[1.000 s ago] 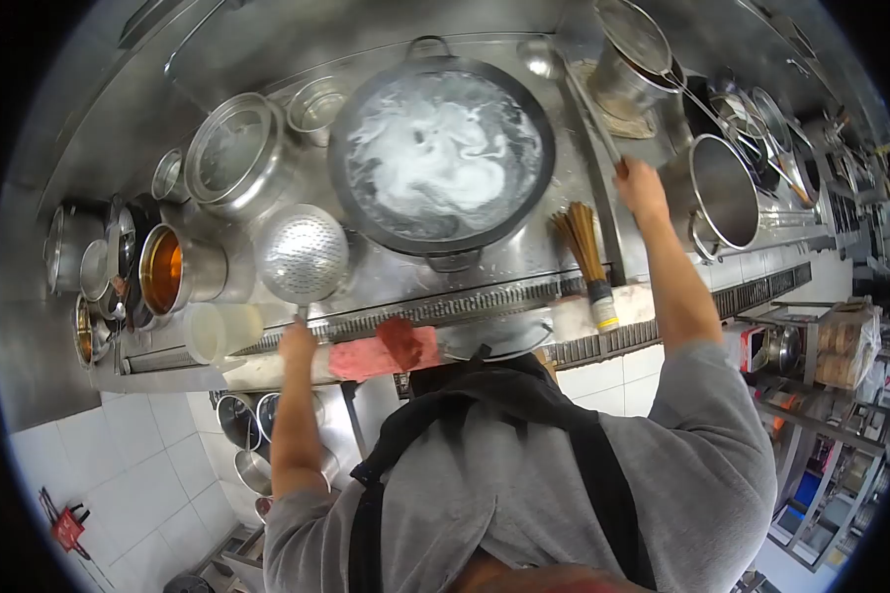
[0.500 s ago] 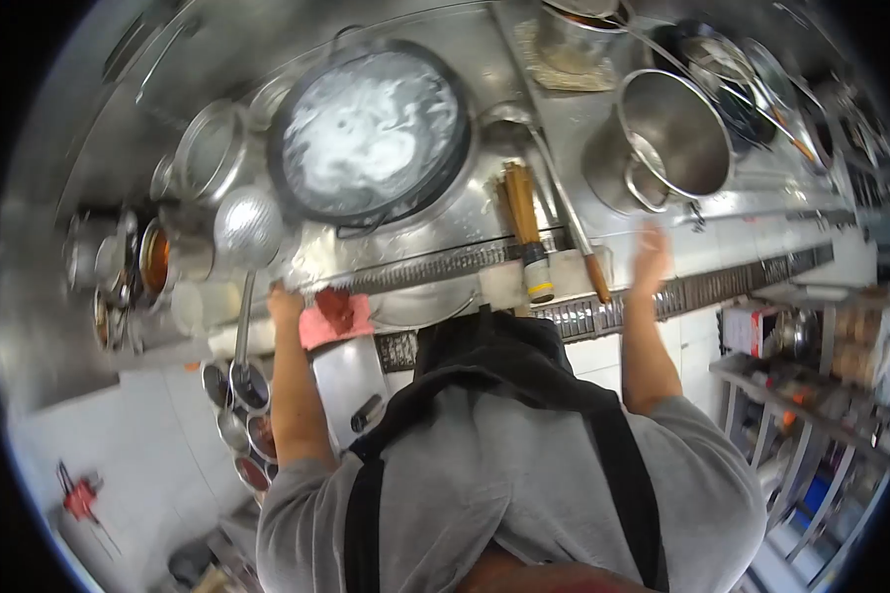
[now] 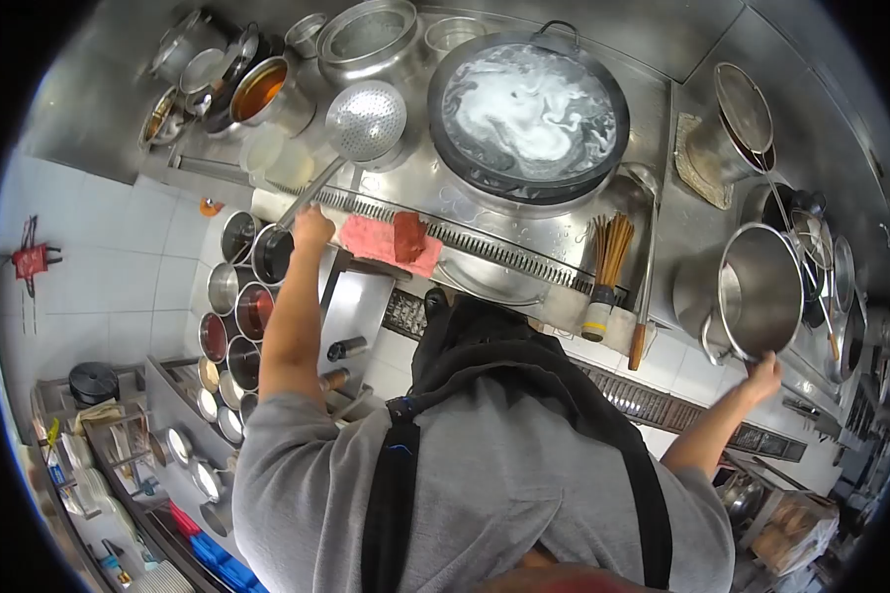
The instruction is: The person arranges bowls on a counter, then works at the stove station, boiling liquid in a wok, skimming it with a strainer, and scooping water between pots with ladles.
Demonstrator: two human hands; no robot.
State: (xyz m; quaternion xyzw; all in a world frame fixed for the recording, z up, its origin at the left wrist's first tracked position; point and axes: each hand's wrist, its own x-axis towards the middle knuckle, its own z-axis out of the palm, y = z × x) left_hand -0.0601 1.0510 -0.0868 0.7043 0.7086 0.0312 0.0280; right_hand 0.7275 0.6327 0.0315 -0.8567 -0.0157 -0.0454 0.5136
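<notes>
My left hand (image 3: 313, 226) is curled over the counter's front edge, just right of the handle of a perforated skimmer (image 3: 367, 121). Whatever its fingers may hold is hidden. To its right lies a pink cloth (image 3: 366, 242) with a dark red folded cloth (image 3: 408, 236) on top. My right hand (image 3: 761, 379) grips the near rim of a tall steel pot (image 3: 697, 304), which tilts so that its mouth faces right. Between my hands, set back on the stove, a large black wok (image 3: 445, 163) holds whitish, swirling liquid (image 3: 534, 109).
A bundle of thin sticks (image 3: 613, 247) stands in a holder beside a long wooden-handled ladle (image 3: 640, 341). At the left are a pot of amber liquid (image 3: 260, 91) and several round containers (image 3: 239, 237). A strainer (image 3: 745, 107) rests at the back right.
The view has swung rightward. My right hand has moved from open air in front of the counter to the tall pot's rim. My left hand stays near the skimmer's handle.
</notes>
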